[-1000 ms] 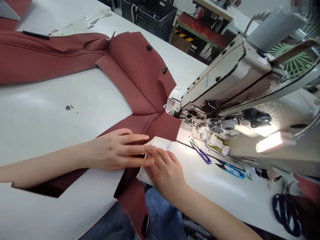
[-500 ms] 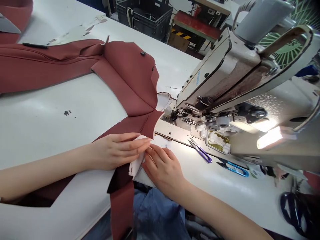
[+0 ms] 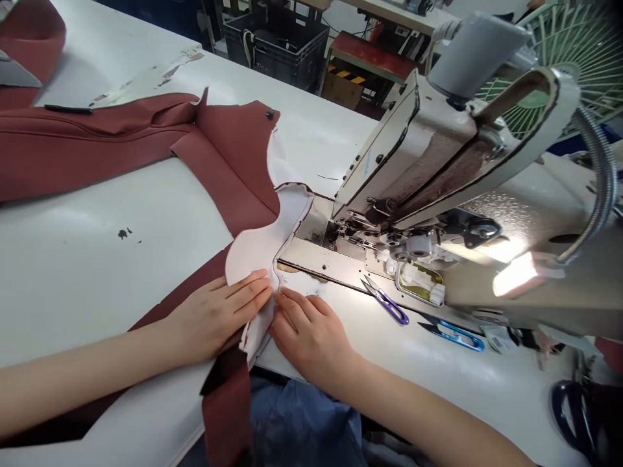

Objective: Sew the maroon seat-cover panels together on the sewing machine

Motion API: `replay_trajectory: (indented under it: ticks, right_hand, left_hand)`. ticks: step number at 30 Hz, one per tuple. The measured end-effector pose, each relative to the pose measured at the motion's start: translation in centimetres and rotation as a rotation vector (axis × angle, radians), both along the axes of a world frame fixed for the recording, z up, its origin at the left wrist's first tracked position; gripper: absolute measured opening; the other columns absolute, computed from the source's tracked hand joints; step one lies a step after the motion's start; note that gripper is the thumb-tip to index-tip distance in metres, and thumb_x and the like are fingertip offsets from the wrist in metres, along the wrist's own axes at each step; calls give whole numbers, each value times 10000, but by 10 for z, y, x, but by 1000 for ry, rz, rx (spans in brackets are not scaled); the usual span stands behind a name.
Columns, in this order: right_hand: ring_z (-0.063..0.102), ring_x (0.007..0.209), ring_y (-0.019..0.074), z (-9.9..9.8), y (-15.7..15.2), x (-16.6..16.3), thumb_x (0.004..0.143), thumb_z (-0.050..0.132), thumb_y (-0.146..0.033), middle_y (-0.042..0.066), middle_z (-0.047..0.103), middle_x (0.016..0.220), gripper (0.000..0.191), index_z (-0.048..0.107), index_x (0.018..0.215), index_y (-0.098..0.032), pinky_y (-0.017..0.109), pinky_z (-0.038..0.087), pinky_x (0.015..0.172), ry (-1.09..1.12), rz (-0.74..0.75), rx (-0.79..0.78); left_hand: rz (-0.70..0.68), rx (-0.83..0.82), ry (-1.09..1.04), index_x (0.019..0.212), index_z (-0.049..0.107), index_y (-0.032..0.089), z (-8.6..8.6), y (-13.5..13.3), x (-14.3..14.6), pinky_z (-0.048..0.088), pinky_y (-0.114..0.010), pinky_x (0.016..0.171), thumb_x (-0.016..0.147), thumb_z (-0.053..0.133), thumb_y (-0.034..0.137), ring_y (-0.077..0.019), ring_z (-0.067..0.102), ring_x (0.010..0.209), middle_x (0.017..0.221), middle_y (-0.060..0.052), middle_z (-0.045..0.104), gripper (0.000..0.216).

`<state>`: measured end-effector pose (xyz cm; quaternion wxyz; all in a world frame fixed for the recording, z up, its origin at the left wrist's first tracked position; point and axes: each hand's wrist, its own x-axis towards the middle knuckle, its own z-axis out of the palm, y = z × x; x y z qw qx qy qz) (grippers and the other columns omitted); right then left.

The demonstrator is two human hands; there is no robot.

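Note:
A large rust-red leather-like cover (image 3: 228, 155) lies across the white table (image 3: 111, 259), with its white backing (image 3: 265, 243) folded up along the edge in front of the sewing machine (image 3: 438, 175). My left hand (image 3: 219, 314) lies flat on the folded edge, fingers stretched out and together. My right hand (image 3: 306, 331) rests beside it, fingertips pressing the same edge where it hangs over the table's front. Neither hand grips anything.
Purple thread snips (image 3: 387, 299) and blue thread snips (image 3: 455, 333) lie on the machine bed to the right. Large dark scissors (image 3: 577, 408) sit at the far right. A lamp (image 3: 523, 272) shines under the machine arm. A black crate (image 3: 272, 39) stands behind the table, a green fan (image 3: 569, 45) at top right.
The red cover's edge near the machine has been flipped over, showing more white backing. Both hands have shifted slightly left and toward me along that edge.

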<state>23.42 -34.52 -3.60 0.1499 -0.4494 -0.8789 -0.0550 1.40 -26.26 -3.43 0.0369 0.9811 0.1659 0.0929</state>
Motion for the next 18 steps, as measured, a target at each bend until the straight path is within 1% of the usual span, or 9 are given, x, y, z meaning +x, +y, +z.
replay_trajectory:
  ticks: [2, 5, 7, 10, 14, 18]
  right_hand:
    - [559, 1188, 250, 0, 3, 1, 942, 523, -148, 144, 653, 1201, 113, 633, 961, -131, 359, 468, 839, -12, -4, 16]
    - [569, 1161, 248, 0, 11, 5, 944, 472, -112, 151, 661, 1183, 174, 645, 967, -123, 355, 478, 829, -50, -34, 63]
    - [589, 1119, 245, 0, 18, 10, 936, 470, -99, 149, 680, 1121, 183, 652, 940, -116, 351, 479, 835, -68, -63, 91]
    - [598, 1085, 247, 1, 27, 22, 929, 481, -101, 157, 685, 1077, 171, 651, 918, -107, 353, 473, 824, -101, -109, 107]
    - [583, 1096, 250, 4, 35, 40, 935, 483, -110, 175, 665, 1141, 168, 651, 947, -103, 358, 457, 820, -156, -181, 77]
    - [587, 1078, 248, 6, 41, 55, 940, 496, -143, 161, 680, 1095, 165, 655, 913, -111, 355, 449, 835, -166, -248, 93]
  left_hand:
    - [-63, 35, -37, 1324, 547, 83, -1, 12, 4, 480, -358, 986, 871, 422, 112, -278, 471, 1341, 1371, -168, 566, 471]
    - [-178, 71, -60, 1283, 573, 103, -1, 42, 17, 460, -351, 1029, 886, 411, 69, -253, 499, 1313, 1327, -150, 601, 431]
    - [-282, 81, -68, 1278, 575, 118, -2, 64, 28, 452, -357, 1047, 896, 409, 63, -244, 506, 1304, 1308, -134, 616, 420]
    - [-446, 123, -114, 1245, 595, 122, 0, 94, 50, 470, -362, 1023, 915, 412, 70, -244, 551, 1243, 1245, -133, 648, 381]
    - [-532, 160, -179, 1193, 621, 115, 2, 118, 84, 494, -345, 985, 934, 440, 69, -225, 602, 1157, 1180, -146, 667, 320]
    - [-608, 202, -294, 1078, 657, 118, -6, 134, 116, 524, -316, 930, 923, 486, 78, -201, 646, 1051, 1051, -130, 698, 235]
